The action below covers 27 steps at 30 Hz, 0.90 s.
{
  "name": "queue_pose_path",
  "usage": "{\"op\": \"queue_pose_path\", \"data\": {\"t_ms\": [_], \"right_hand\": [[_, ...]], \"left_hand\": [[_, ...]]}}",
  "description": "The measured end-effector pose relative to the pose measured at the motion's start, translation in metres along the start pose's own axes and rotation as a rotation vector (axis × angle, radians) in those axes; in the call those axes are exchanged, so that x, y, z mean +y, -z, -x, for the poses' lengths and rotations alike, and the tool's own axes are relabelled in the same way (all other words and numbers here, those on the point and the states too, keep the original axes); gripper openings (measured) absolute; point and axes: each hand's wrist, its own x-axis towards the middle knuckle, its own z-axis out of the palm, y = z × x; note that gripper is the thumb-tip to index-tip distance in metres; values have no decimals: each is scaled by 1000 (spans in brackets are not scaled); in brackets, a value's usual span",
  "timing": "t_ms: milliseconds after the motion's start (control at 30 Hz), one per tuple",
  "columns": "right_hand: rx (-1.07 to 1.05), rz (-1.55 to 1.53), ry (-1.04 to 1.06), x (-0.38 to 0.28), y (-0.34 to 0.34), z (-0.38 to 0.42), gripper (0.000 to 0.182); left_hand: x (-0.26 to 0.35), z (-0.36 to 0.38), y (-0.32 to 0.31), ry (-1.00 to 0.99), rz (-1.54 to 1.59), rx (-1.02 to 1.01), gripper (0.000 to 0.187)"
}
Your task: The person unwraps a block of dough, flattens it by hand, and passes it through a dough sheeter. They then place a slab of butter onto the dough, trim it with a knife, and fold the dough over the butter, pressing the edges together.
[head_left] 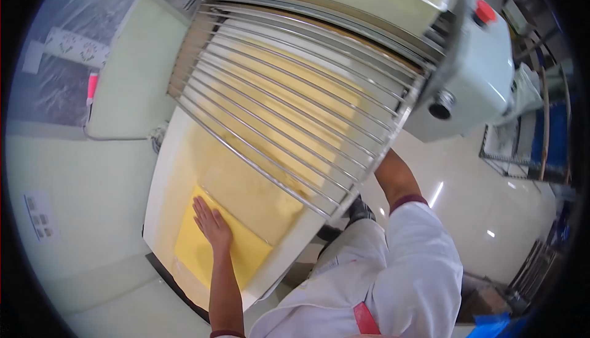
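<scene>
Left hand (214, 224) down flat at lower left of the frame, fingers stretched out, palm on the yellow sheet (246, 255), gripping nothing! Looks like a steadying or smoothing step; the next move, I'd judge, calls for light, even contact. The sheet's smooth, straight-edged, probably soft, lying on the white belt (163, 192) clear of the guard's (398, 123) shiny metal bars. Right arm (396, 178) vanishes behind the guard; hand hidden, grip unknown.

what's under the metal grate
Under the grate, seen through its gaps, a yellow sheet lies on a white surface. The strips right behind the metal are covered, and so is whatever lies beneath the sheet.
</scene>
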Motion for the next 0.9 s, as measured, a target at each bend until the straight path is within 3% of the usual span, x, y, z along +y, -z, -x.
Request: {"op": "queue_pose_path", "data": {"t_ms": [367, 467, 500, 533, 600, 633, 700, 733, 833, 900], "right_hand": [[60, -16, -6, 10, 24, 37, 40], [88, -152, 22, 4, 22, 61, 42], [94, -230, 34, -2, 23, 74, 43], [114, -339, 31, -3, 23, 96, 44], [200, -564, -81, 3, 29, 154, 45], [403, -687, -282, 7, 32, 180, 42], [516, -540, -428, -2, 72, 217, 41], [595, -532, -520, -7, 90, 224, 29], [796, -534, -378, -51, 142, 204, 24], [859, -699, -145, -136, 179, 188, 23]], "left_hand": [[-142, 127, 20, 411, -55, 55, 59], [-233, 164, 3, 326, 139, 200, 59], [-262, 179, -4, 451, 198, 210, 56], [-299, 199, -23, 441, 106, 263, 55], [-278, 201, 6, 581, -38, 186, 56], [-265, 201, 12, 609, -78, 198, 56], [-256, 201, 18, 662, -139, 245, 49], [-256, 200, 15, 604, -164, 391, 33], [-254, 196, 29, 547, -105, 484, 17], [-257, 194, 34, 623, 126, 497, 10]]}}
